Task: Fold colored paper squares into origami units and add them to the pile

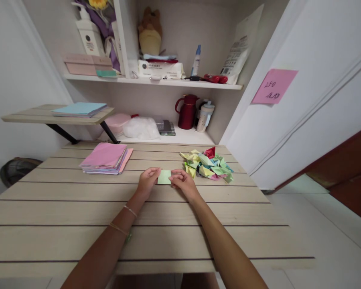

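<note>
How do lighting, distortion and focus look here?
Head view: soft, diffuse light, faint shadows on the desk; head view: wide-angle distortion, the cabinet splaying outward toward the top; head view: green paper between left hand and right hand slightly soft, fine creases unclear.

I had one small, light green paper (164,177) pinched at its left and right ends. The part I could see looked flat and plain, but its ends were covered up. I couldn't tell if it touched the table (168,210).
</note>
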Available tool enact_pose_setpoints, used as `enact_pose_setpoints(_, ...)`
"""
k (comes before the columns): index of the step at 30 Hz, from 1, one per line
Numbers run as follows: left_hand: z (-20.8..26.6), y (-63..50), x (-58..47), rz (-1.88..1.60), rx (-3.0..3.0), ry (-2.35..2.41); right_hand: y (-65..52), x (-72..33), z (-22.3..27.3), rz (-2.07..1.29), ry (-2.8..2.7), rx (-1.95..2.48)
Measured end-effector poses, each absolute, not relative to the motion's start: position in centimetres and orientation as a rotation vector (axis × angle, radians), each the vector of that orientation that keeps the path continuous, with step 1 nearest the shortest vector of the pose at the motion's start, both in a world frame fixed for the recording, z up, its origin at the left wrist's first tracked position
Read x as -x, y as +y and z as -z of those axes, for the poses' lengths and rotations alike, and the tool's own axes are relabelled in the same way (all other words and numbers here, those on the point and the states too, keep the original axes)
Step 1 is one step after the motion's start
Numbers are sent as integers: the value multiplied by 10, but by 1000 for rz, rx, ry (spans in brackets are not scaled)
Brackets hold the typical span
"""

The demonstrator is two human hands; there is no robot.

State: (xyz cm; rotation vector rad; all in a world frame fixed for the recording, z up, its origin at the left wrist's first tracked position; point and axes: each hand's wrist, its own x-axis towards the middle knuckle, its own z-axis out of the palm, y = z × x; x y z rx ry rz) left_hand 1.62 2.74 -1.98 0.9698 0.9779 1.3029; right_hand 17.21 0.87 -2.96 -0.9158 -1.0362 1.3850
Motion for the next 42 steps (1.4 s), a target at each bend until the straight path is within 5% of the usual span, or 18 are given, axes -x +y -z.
enact_pose_setpoints(15, 19, 23, -20, -1323, -972, 917, -1, -155, 29, -1095, -1114, 1013)
enact_pose_setpoints(25, 22, 23, -18, -1255, -1373, 1016, 2, -163, 22, -1306, -911, 831)
enact_pose_setpoints(42, 20, 28, -13, -1271, -1321, 937, 8, -175, 28, -1127, -1210, 957)
